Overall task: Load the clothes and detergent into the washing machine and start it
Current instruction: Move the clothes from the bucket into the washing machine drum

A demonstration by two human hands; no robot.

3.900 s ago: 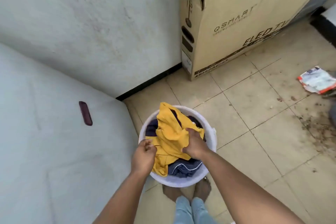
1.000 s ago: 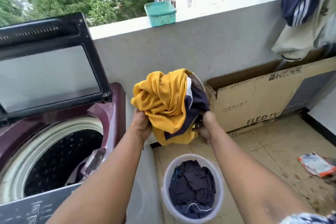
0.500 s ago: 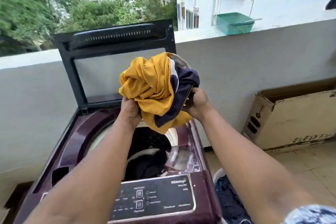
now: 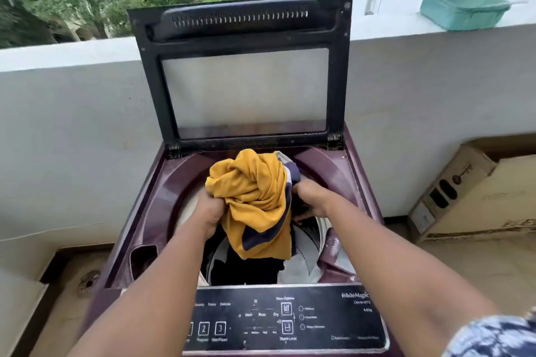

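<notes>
A maroon top-load washing machine (image 4: 162, 200) stands in front of me with its black-framed lid (image 4: 243, 72) raised. I hold a bundle of clothes (image 4: 255, 197), yellow with navy and white parts, right over the drum opening (image 4: 301, 266). My left hand (image 4: 210, 211) grips the bundle's left side and my right hand (image 4: 311, 197) grips its right side. The bundle's lower end hangs into the drum, where something dark lies. The control panel (image 4: 287, 319) runs along the machine's near edge. No detergent is visible.
A grey parapet wall (image 4: 72, 130) stands behind the machine, with a green basket (image 4: 461, 9) on its ledge at the right. A large cardboard box (image 4: 475, 191) leans on the wall at the right. A floor drain (image 4: 87, 281) lies at the left.
I lifted the bundle out of the white bucket on the floor, swung it left to the machine, and have now lowered it from chest height to the drum opening.
</notes>
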